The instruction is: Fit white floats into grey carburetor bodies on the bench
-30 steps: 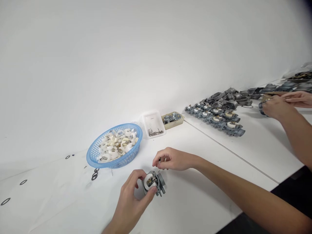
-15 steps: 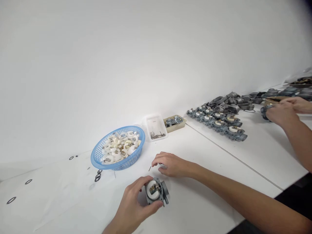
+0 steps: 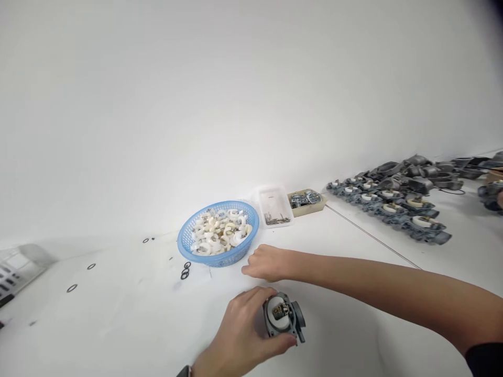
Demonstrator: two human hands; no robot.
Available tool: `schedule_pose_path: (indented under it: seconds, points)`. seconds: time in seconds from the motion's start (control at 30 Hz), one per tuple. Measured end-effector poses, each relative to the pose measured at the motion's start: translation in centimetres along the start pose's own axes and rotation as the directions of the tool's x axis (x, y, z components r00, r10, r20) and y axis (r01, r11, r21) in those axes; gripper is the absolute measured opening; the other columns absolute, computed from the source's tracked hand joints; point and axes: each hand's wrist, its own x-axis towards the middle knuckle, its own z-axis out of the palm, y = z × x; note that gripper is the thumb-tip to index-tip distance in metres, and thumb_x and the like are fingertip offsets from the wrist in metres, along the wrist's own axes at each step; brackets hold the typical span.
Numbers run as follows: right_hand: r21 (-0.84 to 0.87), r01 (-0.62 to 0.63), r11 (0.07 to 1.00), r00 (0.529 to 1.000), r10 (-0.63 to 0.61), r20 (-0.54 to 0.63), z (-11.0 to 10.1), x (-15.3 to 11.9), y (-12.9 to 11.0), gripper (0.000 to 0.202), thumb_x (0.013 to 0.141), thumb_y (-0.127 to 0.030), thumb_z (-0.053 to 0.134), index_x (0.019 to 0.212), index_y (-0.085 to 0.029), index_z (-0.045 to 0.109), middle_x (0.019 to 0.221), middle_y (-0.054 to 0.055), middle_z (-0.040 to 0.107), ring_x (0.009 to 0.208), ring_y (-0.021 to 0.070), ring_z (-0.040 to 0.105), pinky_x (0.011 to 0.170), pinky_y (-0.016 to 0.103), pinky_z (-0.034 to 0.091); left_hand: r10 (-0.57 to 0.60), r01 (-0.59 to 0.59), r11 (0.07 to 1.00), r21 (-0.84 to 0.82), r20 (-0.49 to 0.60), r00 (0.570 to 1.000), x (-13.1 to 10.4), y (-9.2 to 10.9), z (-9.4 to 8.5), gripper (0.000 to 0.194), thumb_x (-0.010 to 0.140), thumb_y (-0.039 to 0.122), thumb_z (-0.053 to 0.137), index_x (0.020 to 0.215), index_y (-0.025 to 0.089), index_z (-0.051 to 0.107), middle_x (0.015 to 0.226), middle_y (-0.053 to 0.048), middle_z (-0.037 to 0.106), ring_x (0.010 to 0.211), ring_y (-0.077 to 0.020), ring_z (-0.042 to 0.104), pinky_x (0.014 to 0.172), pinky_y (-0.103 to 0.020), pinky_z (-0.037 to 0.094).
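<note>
Nearer than the blue basket (image 3: 182, 250) and to its right, the left hand (image 3: 244, 327) grips a carburetor body (image 3: 297, 312); its white float (image 3: 280, 323) looks seated, its face uncovered. The right hand (image 3: 267, 263) is curled, contents hidden. Loose floats (image 3: 214, 226) fill the basket; rightward, a white tray (image 3: 272, 203) holds metal pins (image 3: 277, 219), a beige tray (image 3: 310, 208) metal parts (image 3: 299, 200). Farther right, rows of carburetors (image 3: 393, 209) already carry floats.
</note>
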Motion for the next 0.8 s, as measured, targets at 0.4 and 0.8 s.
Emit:
schedule_pose_path:
  seconds: [0.4,0.8]
  points:
    - [0.701,-0.175,0.691,0.939,0.332,-0.092,-0.9,-8.2,1.6,0.013,0.076,-0.013,0.057,0.080,-0.025,0.059,0.072,0.000,0.060,0.063,0.0155,0.051,0.058,0.028,0.040,0.222,-0.208,0.967,0.148,-0.092,0.971,-0.3,-0.7,0.0,0.044,0.082,0.047,0.075,0.117,0.024,0.065,0.114,-0.005,0.072,0.096,-0.0231,0.071,0.088,-0.035,0.054]
    - [0.999,-0.008,0.033,0.878,0.479,-0.009,3.3,-9.9,-2.1,0.009,0.076,-0.026,0.070,0.080,-0.021,0.064,0.069,-0.002,0.054,0.058,0.0110,0.043,0.050,0.024,0.031,0.195,-0.186,0.971,0.153,-0.047,0.980,-0.1,-1.1,0.3,0.046,0.088,0.060,0.068,0.116,0.024,0.060,0.108,-0.001,0.072,0.092,-0.0179,0.071,0.084,-0.028,0.053]
